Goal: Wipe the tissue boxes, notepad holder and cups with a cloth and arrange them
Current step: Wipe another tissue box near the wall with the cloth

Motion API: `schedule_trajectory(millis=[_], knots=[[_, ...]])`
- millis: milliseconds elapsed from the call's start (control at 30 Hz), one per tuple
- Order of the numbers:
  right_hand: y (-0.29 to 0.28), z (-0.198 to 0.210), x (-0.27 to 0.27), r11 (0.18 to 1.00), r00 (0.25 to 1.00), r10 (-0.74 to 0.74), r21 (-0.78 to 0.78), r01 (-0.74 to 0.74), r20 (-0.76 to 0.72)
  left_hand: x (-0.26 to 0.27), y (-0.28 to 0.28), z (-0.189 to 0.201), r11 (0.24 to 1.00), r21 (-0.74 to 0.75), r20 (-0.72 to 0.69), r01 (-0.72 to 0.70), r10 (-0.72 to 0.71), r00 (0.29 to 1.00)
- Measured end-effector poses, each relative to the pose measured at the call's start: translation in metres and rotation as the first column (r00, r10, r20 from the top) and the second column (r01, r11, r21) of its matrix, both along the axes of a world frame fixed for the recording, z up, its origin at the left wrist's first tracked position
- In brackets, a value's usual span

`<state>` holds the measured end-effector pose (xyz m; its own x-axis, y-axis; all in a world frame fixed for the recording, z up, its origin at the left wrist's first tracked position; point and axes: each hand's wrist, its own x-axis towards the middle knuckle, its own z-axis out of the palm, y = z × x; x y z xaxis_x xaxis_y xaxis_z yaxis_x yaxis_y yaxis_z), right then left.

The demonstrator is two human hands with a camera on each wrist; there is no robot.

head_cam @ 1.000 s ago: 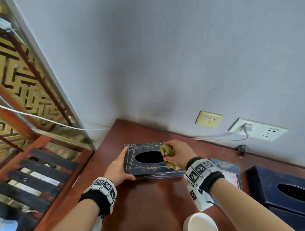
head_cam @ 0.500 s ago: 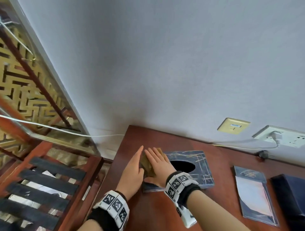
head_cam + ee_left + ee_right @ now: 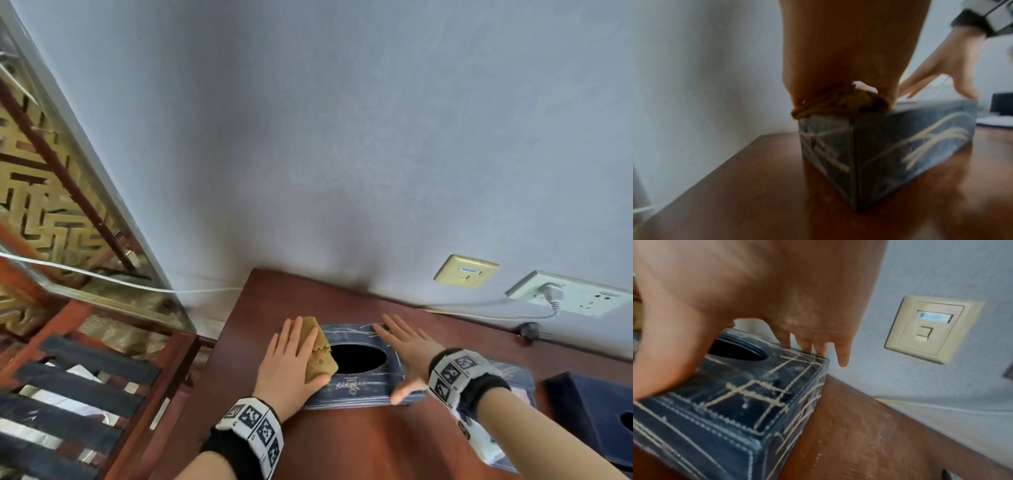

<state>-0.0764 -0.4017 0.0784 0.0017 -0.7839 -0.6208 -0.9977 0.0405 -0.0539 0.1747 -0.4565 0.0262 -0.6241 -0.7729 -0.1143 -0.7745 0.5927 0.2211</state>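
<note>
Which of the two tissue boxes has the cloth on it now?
The patterned tissue box with pale line decoration, under both hands; the left hand presses the cloth on its top. The plain dark tissue box at the right edge is untouched.

A furnished indoor room, perhaps a hotel or teahouse room: a dark red wooden table [image 3: 342, 445] against a grey wall [image 3: 342, 137], a beige data socket [image 3: 466, 272] and white power outlet [image 3: 579, 293] at 2 o'clock, gold lattice screen [image 3: 37, 205] at 9 o'clock.

We can't really read anything: the tissue box [image 3: 359, 387] print and wall plate [image 3: 934, 328] label are too blurry.
</note>
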Motion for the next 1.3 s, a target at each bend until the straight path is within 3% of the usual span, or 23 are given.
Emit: schedule_trajectory(millis=[133, 267, 467, 633, 700, 767, 933, 1000, 1133, 1200, 1300], knots=[[-0.004, -0.004, -0.004, 0.996, 0.998, 0.048, -0.078, -0.051, -0.032, 0.011, -0.003, -0.017, 0.996, 0.023, 0.038, 0.083, -0.084, 0.996], [-0.006, -0.003, -0.004, 0.994, 0.997, 0.058, -0.093, -0.062, -0.043, 0.007, 0.007, -0.015, 0.997, 0.052, -0.031, 0.055, -0.053, 0.998], [-0.002, 0.0, -0.001, 0.995, 1.0, 0.013, -0.098, -0.016, -0.024, 0.019, 0.039, -0.024, 0.996, -0.055, -0.196, 0.065, -0.075, 0.978], [0.007, 0.002, 0.001, 0.995, 1.0, -0.026, -0.101, 0.025, -0.005, 0.044, 0.057, -0.02, 0.969, -0.02, -0.329, 0.244, -0.237, 0.914], [0.011, 0.002, 0.002, 0.994, 0.999, -0.036, -0.106, 0.037, 0.004, 0.049, 0.038, -0.015, 0.973, 0.019, -0.414, 0.23, -0.202, 0.888], [0.015, 0.0, 0.002, 0.992, 0.999, -0.052, -0.113, 0.053, 0.016, 0.039, 0.007, -0.007, 0.993, 0.017, -0.461, 0.118, -0.097, 0.882], [0.016, -0.004, 0.0, 0.989, 0.997, -0.067, -0.128, 0.071, 0.029, -0.005, -0.04, -0.008, 0.981, 0.148, -0.258, -0.126, 0.161, 0.953], [0.015, -0.005, -0.002, 0.989, 0.997, -0.071, -0.129, 0.075, 0.041, -0.004, -0.031, -0.019, 0.994, 0.095, -0.284, -0.049, 0.074, 0.956], [0.017, -0.008, -0.005, 0.986, 0.995, -0.076, -0.145, 0.085, 0.065, 0.021, 0.022, -0.018, 0.941, 0.095, -0.316, 0.323, -0.279, 0.907], [0.017, -0.009, -0.006, 0.985, 0.994, -0.081, -0.145, 0.091, 0.075, 0.025, 0.03, -0.003, 0.922, 0.169, -0.422, 0.35, -0.253, 0.871], [0.017, -0.008, -0.003, 0.985, 0.994, -0.086, -0.146, 0.095, 0.069, 0.018, -0.002, 0.01, 0.958, 0.218, -0.536, 0.187, -0.043, 0.843]])
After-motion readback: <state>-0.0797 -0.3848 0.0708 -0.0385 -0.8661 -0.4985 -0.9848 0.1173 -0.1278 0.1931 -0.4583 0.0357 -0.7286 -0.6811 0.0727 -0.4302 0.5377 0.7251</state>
